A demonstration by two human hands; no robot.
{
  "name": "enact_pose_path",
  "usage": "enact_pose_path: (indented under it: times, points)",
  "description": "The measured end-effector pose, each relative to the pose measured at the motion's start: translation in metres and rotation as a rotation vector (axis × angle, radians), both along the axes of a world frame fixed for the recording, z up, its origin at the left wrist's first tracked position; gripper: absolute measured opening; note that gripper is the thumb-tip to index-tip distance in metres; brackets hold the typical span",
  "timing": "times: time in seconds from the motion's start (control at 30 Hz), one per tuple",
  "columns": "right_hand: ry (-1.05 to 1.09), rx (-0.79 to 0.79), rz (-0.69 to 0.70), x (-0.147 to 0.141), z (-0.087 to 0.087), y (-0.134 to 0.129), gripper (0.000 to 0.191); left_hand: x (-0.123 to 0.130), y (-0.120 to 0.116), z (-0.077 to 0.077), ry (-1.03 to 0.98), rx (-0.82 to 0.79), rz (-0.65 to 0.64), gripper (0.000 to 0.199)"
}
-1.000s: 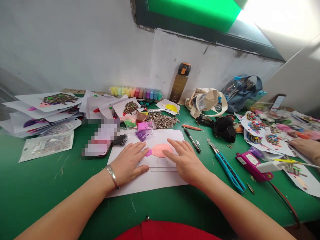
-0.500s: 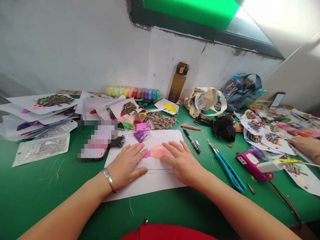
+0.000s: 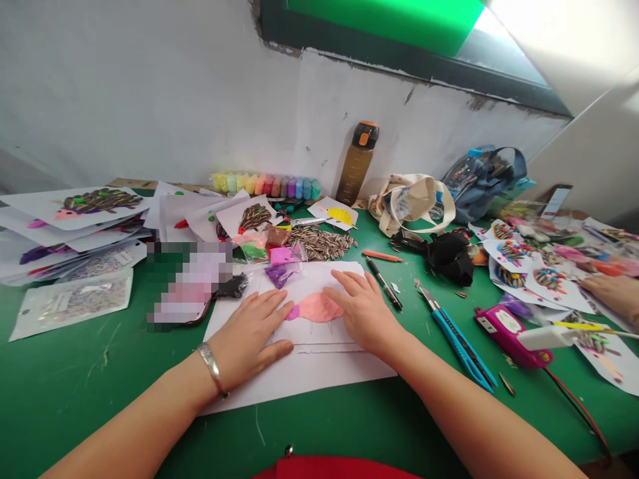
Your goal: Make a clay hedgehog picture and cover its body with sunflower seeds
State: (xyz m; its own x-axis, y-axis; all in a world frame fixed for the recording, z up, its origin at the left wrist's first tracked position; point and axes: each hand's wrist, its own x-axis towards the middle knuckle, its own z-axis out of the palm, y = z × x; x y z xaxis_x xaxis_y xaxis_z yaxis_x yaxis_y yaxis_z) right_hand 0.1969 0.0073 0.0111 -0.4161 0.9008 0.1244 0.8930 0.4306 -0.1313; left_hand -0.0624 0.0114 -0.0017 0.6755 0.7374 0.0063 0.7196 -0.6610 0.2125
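A white paper sheet (image 3: 319,362) lies on the green table (image 3: 90,392) in front of me. A flat pink clay shape (image 3: 314,308) with a magenta tip is stuck on it. My left hand (image 3: 252,332), with a silver bracelet on the wrist, rests flat on the sheet at the shape's left end. My right hand (image 3: 367,313) lies flat on the sheet, its fingers pressing the right side of the pink clay shape. Neither hand grips anything.
Sunflower seeds (image 3: 322,243), small clay bags (image 3: 279,263) and a strip of coloured clay (image 3: 267,185) lie behind the sheet. A bottle (image 3: 357,163) stands at the wall. A pen (image 3: 383,283), blue cutter (image 3: 456,336) and pink glue gun (image 3: 509,329) lie right. Another person's hand (image 3: 612,293) is far right. Finished pictures (image 3: 74,213) are stacked left.
Both hands stay on the sheet; the right hand's fingers have shifted a little along the pink clay. The view has drifted slightly.
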Motion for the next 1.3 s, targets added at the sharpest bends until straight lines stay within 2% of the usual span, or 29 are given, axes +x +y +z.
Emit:
enact_pose_path:
  times: [0.23,0.4,0.5,0.7,0.83,0.93,1.13,1.3]
  points:
    - [-0.009,-0.028,0.026,-0.001,-0.004,0.002,0.051,-0.001,0.000,-0.002,-0.016,0.007,-0.002,0.059]
    - [0.034,-0.006,-0.016,0.001,-0.002,0.004,0.059,-0.001,0.000,-0.002,-0.006,-0.003,-0.001,0.059]
    - [0.036,-0.006,0.024,0.001,-0.003,0.005,0.056,-0.001,-0.001,-0.002,-0.019,-0.004,0.001,0.058]
    - [0.198,0.066,-0.028,0.013,-0.013,0.012,0.061,-0.002,-0.001,-0.003,-0.032,-0.002,0.005,0.058]
    - [0.255,0.026,0.043,0.020,-0.022,0.015,0.060,-0.003,-0.002,-0.004,-0.047,-0.007,0.007,0.060]
    - [0.260,0.007,0.045,0.021,-0.025,0.016,0.064,-0.002,-0.003,-0.003,-0.067,-0.011,0.018,0.065]
    - [0.255,-0.018,0.023,0.023,-0.026,0.017,0.066,0.000,-0.003,0.001,0.000,-0.008,0.001,0.062]
    - [0.269,-0.027,0.022,0.026,-0.028,0.020,0.065,-0.001,-0.004,0.010,0.005,-0.001,-0.027,0.063]
